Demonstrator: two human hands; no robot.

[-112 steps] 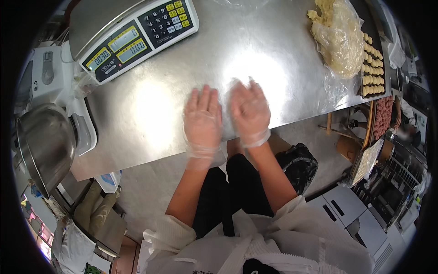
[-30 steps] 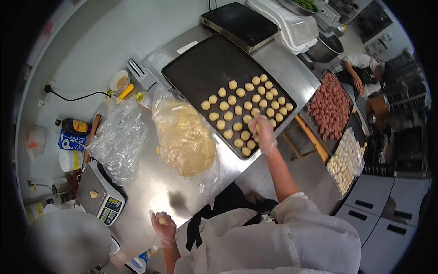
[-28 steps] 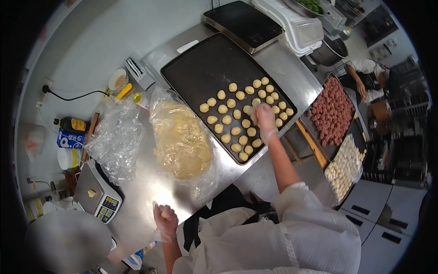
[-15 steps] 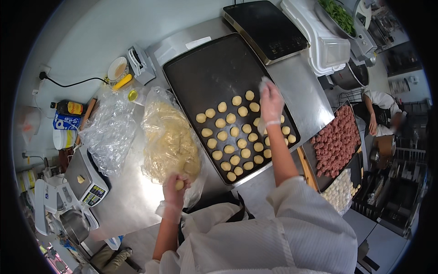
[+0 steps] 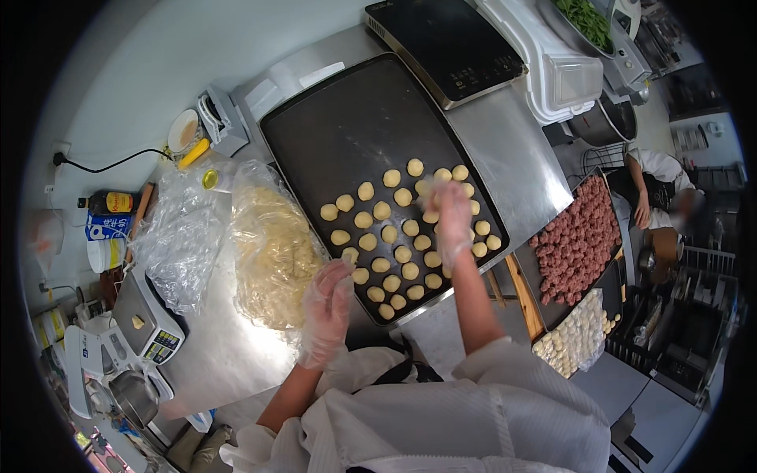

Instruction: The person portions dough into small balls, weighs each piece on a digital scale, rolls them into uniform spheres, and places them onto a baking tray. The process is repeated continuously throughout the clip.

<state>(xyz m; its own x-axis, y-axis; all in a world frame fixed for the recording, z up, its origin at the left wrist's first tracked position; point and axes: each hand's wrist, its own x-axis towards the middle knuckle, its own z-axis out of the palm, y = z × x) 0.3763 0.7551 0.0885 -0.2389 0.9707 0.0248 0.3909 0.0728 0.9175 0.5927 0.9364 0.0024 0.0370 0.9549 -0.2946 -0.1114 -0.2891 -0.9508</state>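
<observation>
My left hand [image 5: 327, 311], in a clear plastic glove, is at the tray's near left edge with its fingers curled together. Its palm is turned out of sight, so whatever it grips is hidden. Just past its fingertips lies a pale dough ball [image 5: 349, 255]. Over the right part of the dark baking tray [image 5: 339, 118] is my gloved right hand [image 5: 452, 221], smeared by motion among the dough balls. Rows of round dough balls [image 5: 389, 234] cover the tray's near half. A large mass of yellowish dough [image 5: 272, 252] under clear plastic lies left of the tray.
Crumpled plastic film [image 5: 185, 244] and a digital scale [image 5: 154, 315] with a dough scrap are on the left. Behind the tray is a black induction cooker [image 5: 445, 47]. To the right are a tray of meat balls [image 5: 576, 236] and bagged pale balls [image 5: 572, 335]. Another person [image 5: 658, 185] stands far right.
My left hand has moved up and right from the dough mass to the tray; the dough ball it held no longer shows. My right hand has come nearer and left from the tray's right edge.
</observation>
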